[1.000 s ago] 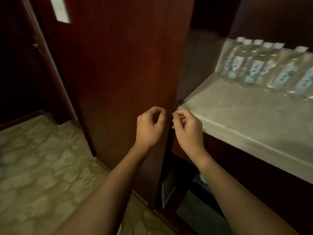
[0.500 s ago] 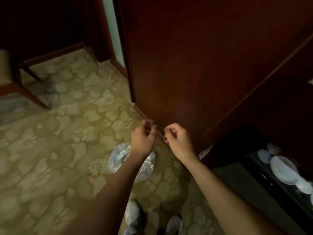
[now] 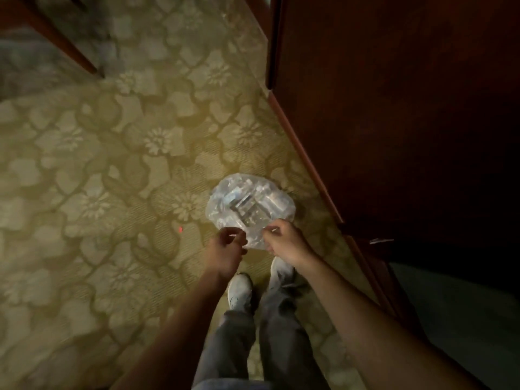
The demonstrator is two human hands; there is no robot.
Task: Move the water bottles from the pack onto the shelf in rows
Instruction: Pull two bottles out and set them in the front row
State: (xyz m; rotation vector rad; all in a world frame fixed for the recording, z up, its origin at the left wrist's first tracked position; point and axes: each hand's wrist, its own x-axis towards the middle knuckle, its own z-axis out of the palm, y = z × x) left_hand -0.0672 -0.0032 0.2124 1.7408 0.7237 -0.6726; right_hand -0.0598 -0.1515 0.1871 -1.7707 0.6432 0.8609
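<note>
The clear plastic pack [image 3: 250,206] lies crumpled on the patterned carpet, just in front of my shoes; blurred bottle shapes show through the wrap. My left hand [image 3: 225,249] and right hand [image 3: 284,243] hover side by side over the pack's near edge as seen from above. On both hands the fingers are curled with the thumb against the forefinger, and nothing shows between them. Whether they touch the wrap I cannot tell. The shelf with its row of bottles is out of view.
A tall dark wooden cabinet [image 3: 394,108] rises along the right, its base edge running diagonally beside the pack. My white shoes [image 3: 239,288] stand on the floral carpet [image 3: 112,164]. A wooden chair leg [image 3: 56,38] crosses the top left corner.
My view has swung down from the shelf and its bottles to the floor. The pack has come to the middle of the view, and both hands now sit over its near edge in the same curled posture.
</note>
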